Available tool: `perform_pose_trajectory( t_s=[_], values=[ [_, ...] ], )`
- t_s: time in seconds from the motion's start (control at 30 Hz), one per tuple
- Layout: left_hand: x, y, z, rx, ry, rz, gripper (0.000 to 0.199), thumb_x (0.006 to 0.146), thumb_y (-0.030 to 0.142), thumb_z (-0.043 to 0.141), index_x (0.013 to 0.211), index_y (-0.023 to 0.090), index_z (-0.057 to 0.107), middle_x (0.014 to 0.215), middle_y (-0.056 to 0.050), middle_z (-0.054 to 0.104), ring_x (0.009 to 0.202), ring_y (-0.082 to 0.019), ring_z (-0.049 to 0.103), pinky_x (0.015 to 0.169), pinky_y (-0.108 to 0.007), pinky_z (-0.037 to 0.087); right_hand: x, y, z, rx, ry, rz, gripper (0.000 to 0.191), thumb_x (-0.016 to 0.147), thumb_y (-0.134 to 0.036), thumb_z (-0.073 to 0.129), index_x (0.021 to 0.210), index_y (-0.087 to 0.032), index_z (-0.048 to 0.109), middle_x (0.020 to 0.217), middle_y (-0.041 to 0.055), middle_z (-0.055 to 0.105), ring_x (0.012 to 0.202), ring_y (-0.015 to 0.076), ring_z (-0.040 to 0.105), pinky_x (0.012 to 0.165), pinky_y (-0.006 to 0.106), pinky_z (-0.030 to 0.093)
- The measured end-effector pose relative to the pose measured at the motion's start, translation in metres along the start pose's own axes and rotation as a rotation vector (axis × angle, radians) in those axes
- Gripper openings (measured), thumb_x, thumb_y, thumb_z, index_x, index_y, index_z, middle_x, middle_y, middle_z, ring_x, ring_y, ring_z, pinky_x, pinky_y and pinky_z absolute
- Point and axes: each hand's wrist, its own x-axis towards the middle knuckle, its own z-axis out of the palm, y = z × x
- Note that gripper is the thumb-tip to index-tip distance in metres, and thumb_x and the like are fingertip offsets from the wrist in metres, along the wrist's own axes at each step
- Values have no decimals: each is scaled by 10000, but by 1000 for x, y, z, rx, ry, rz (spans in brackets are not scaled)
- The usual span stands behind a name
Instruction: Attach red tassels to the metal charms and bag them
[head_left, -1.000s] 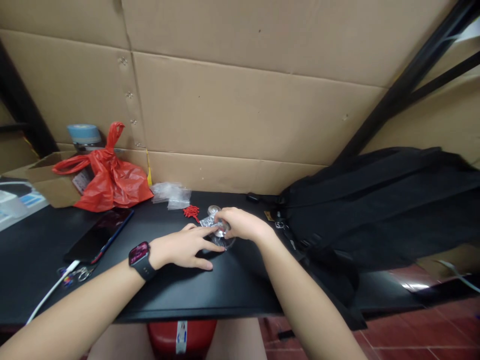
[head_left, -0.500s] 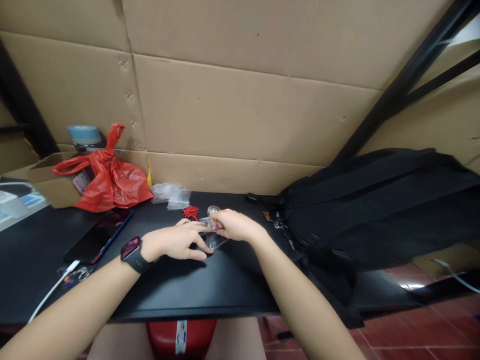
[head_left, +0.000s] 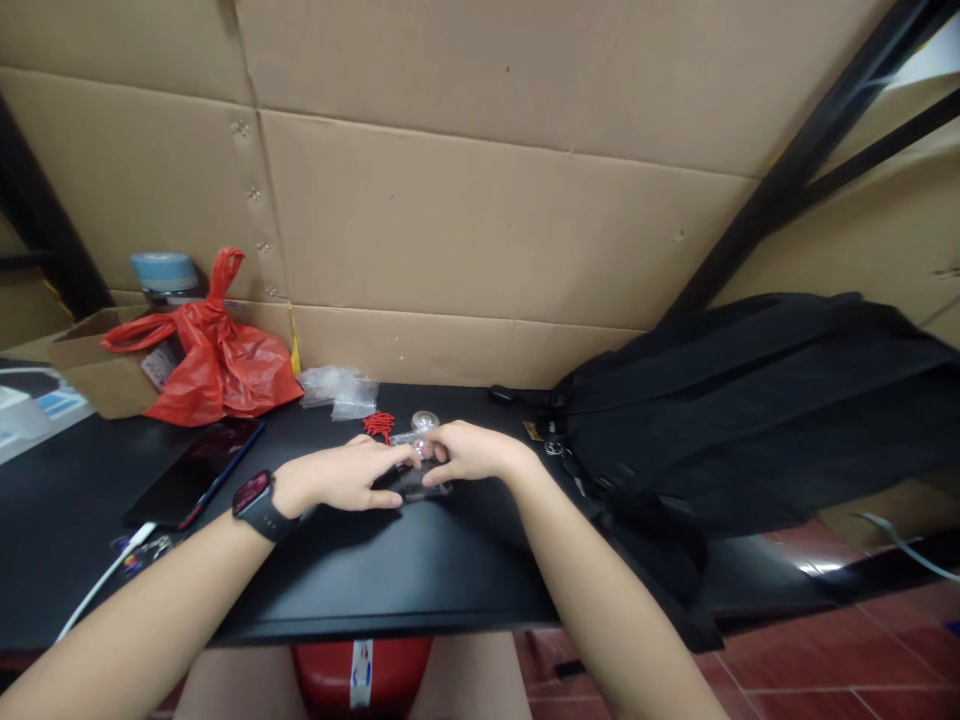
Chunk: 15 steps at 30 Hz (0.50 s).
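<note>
- With left hand (head_left: 341, 478) spread over bench (head_left: 480, 575).
- With right hand (head_left: 478, 455) curled; can't tell if pinching anything.
- See clear plastic (head_left: 415, 489) between both hands, red string (head_left: 379, 424) just past left hand.

Clear film (head_left: 415, 492), red cord (head_left: 379, 424), black tabletop (head_left: 375, 590) (carrier bag (head_left: 225, 365) red too)

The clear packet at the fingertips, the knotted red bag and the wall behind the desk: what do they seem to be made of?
The clear packet is probably thin, glossy plastic film: it looks see-through, though blur hides detail. The red bag looks like thin, slightly shiny plastic, crinkled around its knot. The wall seems to be matte brown cardboard, judging by its straight creases.
</note>
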Motion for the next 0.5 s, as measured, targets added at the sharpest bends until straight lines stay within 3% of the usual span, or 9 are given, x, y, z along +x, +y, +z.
perform_pose_trajectory(
  t_s=[0.07,0.13,0.23,0.37,0.5],
  values=[
    [1,0,2,47,50,-18,478,852,403,703,1287,257,567,1188,-66,703,1052,-267,668,983,-358,446,-1,7,-2,26,-21,-20,183,906,-347,684,964,-174,708,847,38,705,731,169,630,649,242,409],
    [4,1,5,81,82,-22,497,835,403,713,1280,243,561,1199,-71,698,1060,-270,668,1001,-371,434,-2,11,-2,0,-21,-26,154,944,-194,572,939,-174,725,859,47,720,759,168,640,674,241,413],
    [9,5,10,103,133,-42,498,819,399,711,1266,228,572,1202,-74,702,1081,-277,663,1011,-388,433,-2,11,1,-77,-27,6,268,812,-23,597,985,-182,725,949,48,725,830,170,648,695,225,414],
    [17,8,19,148,181,-57,318,851,360,668,1124,198,652,1174,-97,700,1054,-270,658,943,-371,473,0,8,3,-126,-34,67,325,708,-76,748,1004,-200,698,932,29,701,769,168,627,631,225,388],
    [19,2,23,226,270,-96,145,917,256,566,933,194,696,1066,-90,702,1052,-257,637,956,-381,462,2,8,1,-112,23,98,81,804,-183,736,874,-206,703,845,20,680,739,156,611,664,228,387]
  ],
)
